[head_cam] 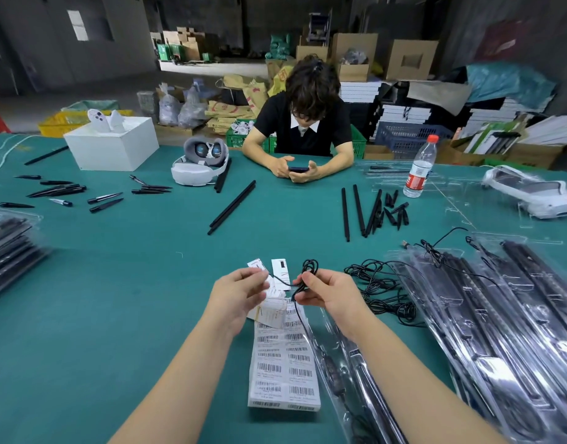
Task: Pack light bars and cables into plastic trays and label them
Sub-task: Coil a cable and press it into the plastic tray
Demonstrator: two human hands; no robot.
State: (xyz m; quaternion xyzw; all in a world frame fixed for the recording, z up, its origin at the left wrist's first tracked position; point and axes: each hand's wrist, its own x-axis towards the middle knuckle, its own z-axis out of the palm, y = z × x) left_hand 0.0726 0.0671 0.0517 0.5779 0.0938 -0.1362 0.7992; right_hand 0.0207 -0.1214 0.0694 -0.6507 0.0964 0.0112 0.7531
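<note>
The black cable [303,285], its coil pinched by the right hand [330,294] and one end by the left hand [235,294], hides part of the barcode label sheets [283,363], whose print is unreadable.

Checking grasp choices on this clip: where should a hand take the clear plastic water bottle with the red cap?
Judging by its pose, grip the clear plastic water bottle with the red cap around its labelled middle, coming from the near side. It stands upright on the green table, with black pointed pieces lying just left of it.
</note>
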